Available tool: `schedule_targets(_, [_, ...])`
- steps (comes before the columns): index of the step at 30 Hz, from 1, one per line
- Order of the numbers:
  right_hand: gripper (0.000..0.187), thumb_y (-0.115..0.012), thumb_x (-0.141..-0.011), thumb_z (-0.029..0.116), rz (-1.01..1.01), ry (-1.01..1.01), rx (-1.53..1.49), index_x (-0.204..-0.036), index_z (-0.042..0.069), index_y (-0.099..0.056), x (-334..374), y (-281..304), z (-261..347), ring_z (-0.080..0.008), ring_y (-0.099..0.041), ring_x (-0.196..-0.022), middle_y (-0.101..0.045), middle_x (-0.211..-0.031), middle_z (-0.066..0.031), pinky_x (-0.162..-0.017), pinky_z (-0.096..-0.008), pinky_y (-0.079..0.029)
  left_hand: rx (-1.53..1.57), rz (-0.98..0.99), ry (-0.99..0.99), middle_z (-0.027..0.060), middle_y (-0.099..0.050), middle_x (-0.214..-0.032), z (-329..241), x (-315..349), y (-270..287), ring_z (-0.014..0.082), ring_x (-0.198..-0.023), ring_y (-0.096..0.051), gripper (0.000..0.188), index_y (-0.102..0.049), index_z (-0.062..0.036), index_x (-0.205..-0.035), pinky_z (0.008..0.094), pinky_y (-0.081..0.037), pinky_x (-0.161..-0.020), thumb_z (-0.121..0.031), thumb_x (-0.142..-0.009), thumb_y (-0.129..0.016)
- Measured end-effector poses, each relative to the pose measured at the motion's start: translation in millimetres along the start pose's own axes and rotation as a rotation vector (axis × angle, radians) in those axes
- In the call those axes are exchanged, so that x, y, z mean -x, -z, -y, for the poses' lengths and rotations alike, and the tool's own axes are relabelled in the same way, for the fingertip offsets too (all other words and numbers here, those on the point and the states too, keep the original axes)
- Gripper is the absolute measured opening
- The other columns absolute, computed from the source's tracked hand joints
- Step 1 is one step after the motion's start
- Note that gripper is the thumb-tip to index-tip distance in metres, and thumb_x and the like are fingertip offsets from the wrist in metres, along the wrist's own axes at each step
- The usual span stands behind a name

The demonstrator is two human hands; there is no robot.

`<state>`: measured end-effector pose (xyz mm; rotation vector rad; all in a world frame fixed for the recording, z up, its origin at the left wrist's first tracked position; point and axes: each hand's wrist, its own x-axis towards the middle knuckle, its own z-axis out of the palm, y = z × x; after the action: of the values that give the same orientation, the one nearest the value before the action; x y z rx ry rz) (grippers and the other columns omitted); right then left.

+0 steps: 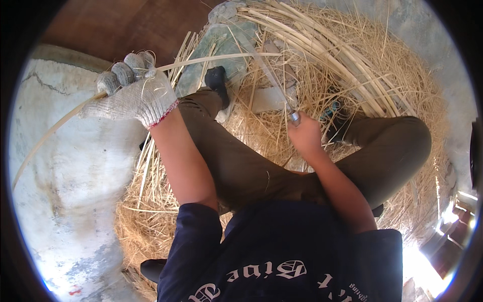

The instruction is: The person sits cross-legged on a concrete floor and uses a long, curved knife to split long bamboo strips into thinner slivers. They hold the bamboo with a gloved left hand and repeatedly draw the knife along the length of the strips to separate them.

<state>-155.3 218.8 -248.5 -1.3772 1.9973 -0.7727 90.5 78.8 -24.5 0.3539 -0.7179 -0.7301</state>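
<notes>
My left hand (135, 95), in a pale knitted work glove with a red cuff edge, is raised at the upper left. Its fingers are wrapped round a long, thin bamboo strip (211, 58). One end of the strip bends down to the left over the wall, and the other reaches right to near the blade. My bare right hand (306, 134) is closed round the handle of a long knife (272, 79), between my knees. From a metal collar at my fist, the narrow blade points up and to the left. Most of the handle is hidden in my fist.
Curly, straw-coloured shavings (402, 75) cover the ground around my legs. A bundle of long split strips (342, 60) curves across the upper right. A greenish stone slab (201, 65) lies by my left foot. A cracked pale wall (75, 156) stands at the left.
</notes>
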Motion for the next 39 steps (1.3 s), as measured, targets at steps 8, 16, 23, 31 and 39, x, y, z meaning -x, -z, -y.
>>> schedule_targets(8, [0.018, -0.066, -0.086, 0.016, -0.03, -0.382, -0.293, -0.093, -0.001, -0.062, -25.4, -3.0, -37.8, -0.0299, -0.064, -0.06, -0.062, -0.066, -0.0139, -0.058, -0.0438, -0.052, 0.209, 0.272, 0.069, -0.0017, -0.02, -0.053, -34.4, -23.1, 35.2, 0.0183, -0.053, -0.027, 0.067, -0.024, -0.0222, -0.058, 0.0352, -0.031, -0.055, -0.079, -0.089, -0.042])
schedule_targets(16, [0.022, -0.07, -0.084, 0.011, 0.133, -0.656, -1.116, -0.077, 0.012, -0.048, -21.4, 52.7, 20.3, -0.0153, -0.04, -0.047, -0.041, -0.06, 0.0011, -0.046, -0.0343, -0.038, 0.222, 0.105, 0.035, -0.0042, -0.031, -0.049, -39.5, -27.3, 34.5, 0.0175, -0.047, -0.032, 0.064, -0.039, -0.0203, -0.053, 0.0325, -0.031, -0.049, -0.071, -0.093, -0.04])
schedule_targets(23, [0.021, -0.066, -0.087, 0.013, 0.44, -0.229, -1.308, -0.079, 0.01, -0.047, 26.5, 193.2, 56.8, -0.0174, -0.048, -0.047, -0.047, -0.061, -0.0048, -0.047, -0.0346, -0.044, 0.301, -0.185, -0.377, -0.0008, -0.057, -0.063, -66.5, -68.6, 97.3, 0.0186, -0.062, -0.06, 0.051, -0.062, -0.0198, -0.071, 0.0348, -0.053, -0.064, -0.054, -0.104, -0.044])
schedule_targets(31, [0.016, -0.061, -0.09, 0.002, 0.864, 0.082, -1.361, -0.08, 0.007, -0.048, 69.3, 232.0, -22.5, -0.0195, -0.051, -0.045, -0.051, -0.058, -0.0087, -0.06, -0.0396, -0.048, -0.346, -0.57, 0.728, 0.0174, -0.033, -0.154, -33.3, -28.1, 315.5, 0.0326, -0.138, -0.039, 0.092, -0.016, -0.0043, -0.158, 0.0488, -0.034, -0.119, -0.066, -0.098, -0.051])
schedule_targets(39, [0.014, -0.056, -0.094, 0.003, 1.345, 0.294, -1.543, -0.087, 0.011, -0.047, 40.7, 224.2, -39.6, -0.017, -0.061, -0.054, -0.057, -0.065, -0.0024, -0.076, -0.0415, -0.044, -0.307, -0.829, 1.064, 0.0219, -0.036, -0.154, -9.8, 179.8, 416.4, 0.0367, -0.132, -0.044, 0.083, -0.031, 0.0009, -0.154, 0.048, -0.044, -0.102, -0.063, -0.102, -0.04])
